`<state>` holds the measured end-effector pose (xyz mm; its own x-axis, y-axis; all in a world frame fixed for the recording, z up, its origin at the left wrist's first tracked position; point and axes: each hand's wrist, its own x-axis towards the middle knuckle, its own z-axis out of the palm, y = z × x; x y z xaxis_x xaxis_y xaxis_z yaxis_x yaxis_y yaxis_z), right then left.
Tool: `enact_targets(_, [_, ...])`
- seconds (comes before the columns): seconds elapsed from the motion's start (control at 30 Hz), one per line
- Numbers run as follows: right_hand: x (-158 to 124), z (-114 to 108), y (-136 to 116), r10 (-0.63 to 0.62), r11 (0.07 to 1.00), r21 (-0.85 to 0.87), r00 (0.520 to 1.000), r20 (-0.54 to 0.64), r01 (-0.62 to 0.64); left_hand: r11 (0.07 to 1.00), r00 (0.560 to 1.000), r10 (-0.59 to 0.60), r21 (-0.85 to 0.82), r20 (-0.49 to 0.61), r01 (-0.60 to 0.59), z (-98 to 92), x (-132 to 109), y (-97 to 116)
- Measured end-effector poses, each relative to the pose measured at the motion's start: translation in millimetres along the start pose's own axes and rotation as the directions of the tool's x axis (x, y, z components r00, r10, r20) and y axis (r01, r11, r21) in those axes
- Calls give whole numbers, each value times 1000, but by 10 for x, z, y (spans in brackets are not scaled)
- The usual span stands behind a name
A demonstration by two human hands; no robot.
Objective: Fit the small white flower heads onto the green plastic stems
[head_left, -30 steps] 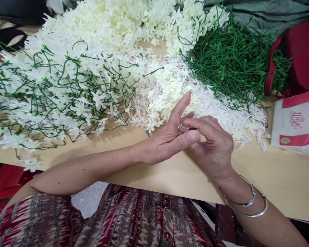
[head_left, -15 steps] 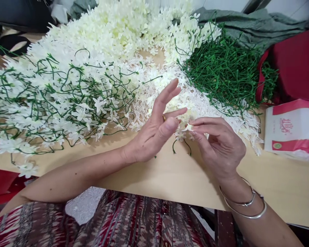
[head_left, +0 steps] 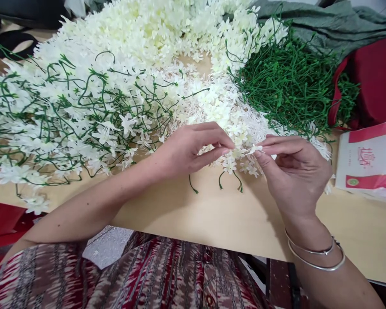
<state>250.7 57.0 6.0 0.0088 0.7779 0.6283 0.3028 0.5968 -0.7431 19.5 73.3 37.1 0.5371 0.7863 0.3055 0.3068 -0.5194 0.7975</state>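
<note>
My left hand is closed in a pinch on a small green sprig with white flowers, whose stem ends hang down over the table. My right hand pinches a single white flower at its fingertips, right beside the sprig. Both hands hover just above the wooden table, at the near edge of a pile of loose white flowers. Two silver bangles circle my right wrist.
Finished green sprigs with white flowers lie heaped at the left. A bundle of bare green stems lies at the back right. A red and white packet sits at the right edge. Grey cloth and a red bag lie behind.
My left hand's fingers were spread upward and have come down into a pinch on the sprig. My right hand moved apart to the right, holding a flower.
</note>
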Motion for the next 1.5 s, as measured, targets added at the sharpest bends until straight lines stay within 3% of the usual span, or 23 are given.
enact_targets(0.07, [9,-12,17,-3,1000,-9,1000,-12,3,988,995,38,144,87,-50,-62,4,-42])
enact_targets(0.17, [7,-18,34,8,1000,-16,1000,-26,-8,944,977,-3,322,212,-67,-178,-12,-4])
enact_targets(0.33, [2,-14,63,0,998,-67,1000,-18,-1,926,881,-51,352,470,-134,-293,-147,211])
enact_targets(0.6, [-29,12,80,21,997,-71,1000,3,-21,926,866,-2,327,500,-186,-58,-393,87])
enact_targets(0.7, [-56,11,68,58,998,-33,998,30,-57,964,889,15,229,459,-135,39,-387,60])
enact_targets(0.8, [-82,-3,55,115,993,14,985,131,-117,993,949,-10,-105,315,45,149,-382,68])
enact_targets(0.9, [-97,-2,31,153,979,88,943,294,-186,883,968,-150,-414,200,222,252,-399,66])
enact_targets(0.97, [-97,9,19,158,970,114,917,366,-212,808,962,-225,-523,152,271,302,-413,48])
enact_targets(1.1, [-84,17,16,171,957,138,884,434,-253,765,964,-258,-595,67,246,348,-415,-4])
enact_targets(1.2, [-78,-4,-12,243,913,193,858,452,-360,755,963,-270,-615,23,226,357,-409,-27])
enact_targets(1.33, [-86,-20,-106,433,784,223,767,473,-580,741,965,-262,-640,3,203,365,-415,-42])
enact_targets(1.5, [-85,2,-168,469,734,236,727,502,-636,731,967,-255,-652,13,202,377,-423,-46])
